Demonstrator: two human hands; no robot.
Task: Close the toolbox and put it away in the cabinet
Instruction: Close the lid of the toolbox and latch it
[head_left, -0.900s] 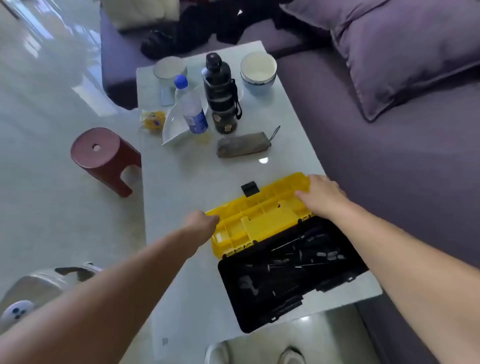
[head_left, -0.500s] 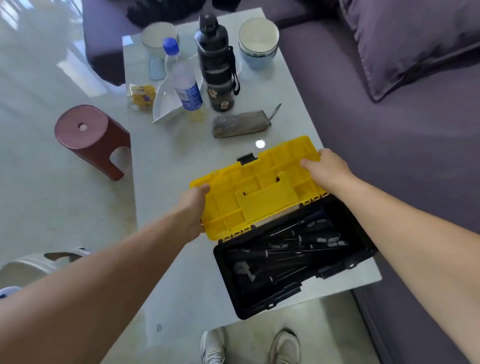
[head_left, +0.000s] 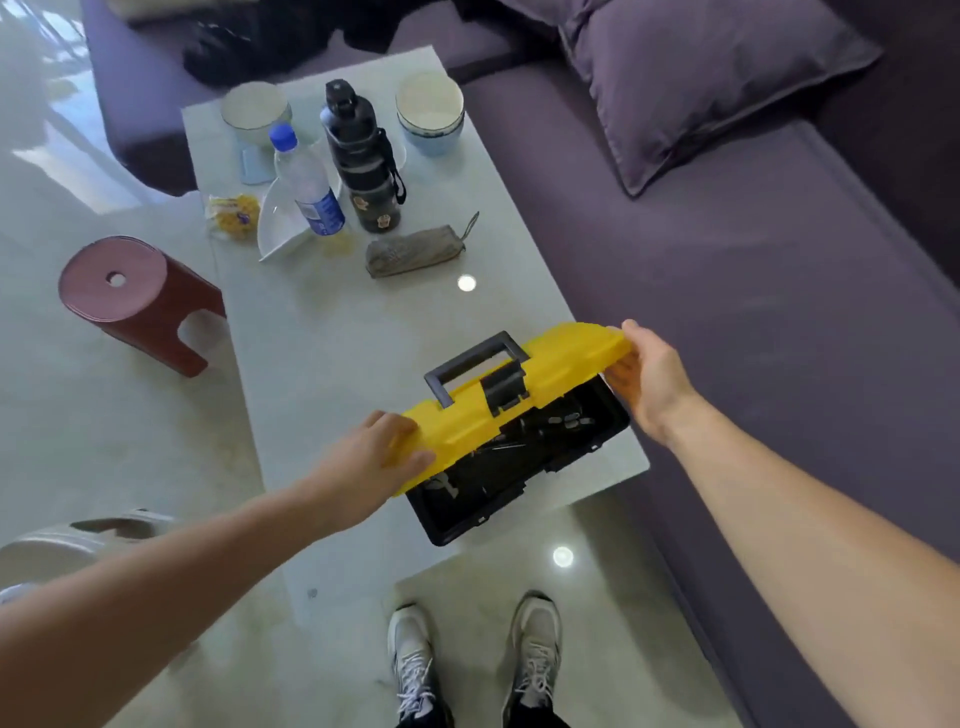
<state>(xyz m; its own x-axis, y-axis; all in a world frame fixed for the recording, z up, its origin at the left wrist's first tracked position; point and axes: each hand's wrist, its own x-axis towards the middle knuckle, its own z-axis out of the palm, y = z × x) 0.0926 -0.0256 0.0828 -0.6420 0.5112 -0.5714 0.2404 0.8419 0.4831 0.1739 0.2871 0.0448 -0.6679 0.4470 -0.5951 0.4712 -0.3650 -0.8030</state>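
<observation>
Fingers of both hands pinch my yellow plastic toolbox lid's ends, half-lowered over the black tool-filled base below.

home living room: purple sofa with cushion, low white coffee table carrying bowls and bottles, glossy tiled floor.
</observation>
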